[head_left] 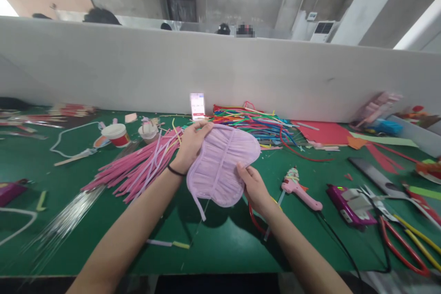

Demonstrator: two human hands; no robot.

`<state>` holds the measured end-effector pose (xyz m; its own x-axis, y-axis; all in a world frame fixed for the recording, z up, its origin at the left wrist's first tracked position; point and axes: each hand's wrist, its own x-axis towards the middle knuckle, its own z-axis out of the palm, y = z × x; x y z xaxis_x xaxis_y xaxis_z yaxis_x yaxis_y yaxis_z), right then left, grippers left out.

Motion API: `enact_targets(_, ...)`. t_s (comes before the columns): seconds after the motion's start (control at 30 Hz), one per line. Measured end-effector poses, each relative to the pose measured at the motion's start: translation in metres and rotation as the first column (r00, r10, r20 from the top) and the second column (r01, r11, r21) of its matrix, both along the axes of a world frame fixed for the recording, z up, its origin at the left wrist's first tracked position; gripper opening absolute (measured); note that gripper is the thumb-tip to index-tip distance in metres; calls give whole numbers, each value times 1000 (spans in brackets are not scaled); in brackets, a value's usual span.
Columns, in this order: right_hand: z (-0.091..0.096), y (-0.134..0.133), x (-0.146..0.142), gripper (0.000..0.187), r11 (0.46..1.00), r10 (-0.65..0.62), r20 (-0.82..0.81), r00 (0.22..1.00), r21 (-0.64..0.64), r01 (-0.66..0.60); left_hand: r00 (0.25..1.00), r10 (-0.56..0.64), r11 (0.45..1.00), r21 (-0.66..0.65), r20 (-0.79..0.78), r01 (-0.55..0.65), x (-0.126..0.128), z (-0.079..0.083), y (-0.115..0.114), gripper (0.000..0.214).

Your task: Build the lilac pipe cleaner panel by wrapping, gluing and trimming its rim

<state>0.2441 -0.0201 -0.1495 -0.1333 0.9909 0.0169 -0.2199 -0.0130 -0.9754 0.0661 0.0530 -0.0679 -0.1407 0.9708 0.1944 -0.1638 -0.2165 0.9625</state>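
Observation:
Between my two hands, above the green table, is a flat lilac butterfly-like shape (223, 165) made of pipe cleaners, with a rim and a strip across its middle. A loose lilac end hangs from its lower left. My left hand (193, 144) pinches its upper left edge, thumb on top. On the right edge, my right hand (253, 183) grips it with the thumb on the front face and the fingers partly behind. A bundle of pink pipe cleaners (138, 167) lies beside my left forearm. Right of my right hand rests a pink glue gun (303, 193).
Multicoloured pipe cleaners (255, 124) lie at the back before a white partition (155, 73), near an upright phone (197, 106). At right are a purple power strip (349, 206), red-handled scissors (401, 243) and red paper (320, 132). A paper cup (117, 135) and thin wires (65, 218) are at left.

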Motion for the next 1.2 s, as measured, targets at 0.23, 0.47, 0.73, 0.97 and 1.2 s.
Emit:
enact_targets(0.23,-2,4,3,37,994,-105,-171,980,-24,103,949,-312,936,-186,-51,297,-24,-21,-30,41)
enact_targets(0.47,-10,4,7,40,993,-118,-43,992,19,118,932,-347,923,-216,-109,318,-36,-33,-34,28)
enact_targets(0.73,-8,4,13,44,994,-88,45,995,66,85,940,-340,912,-248,-10,327,-31,-42,-32,37)
enact_targets(0.97,20,4,29,42,827,-503,448,739,497,262,959,-271,920,-272,77,282,-25,-45,-34,37)
enact_targets(1.2,44,-43,-9,7,635,-624,547,557,771,-46,973,-93,978,-163,210,128,-9,-46,-47,35)
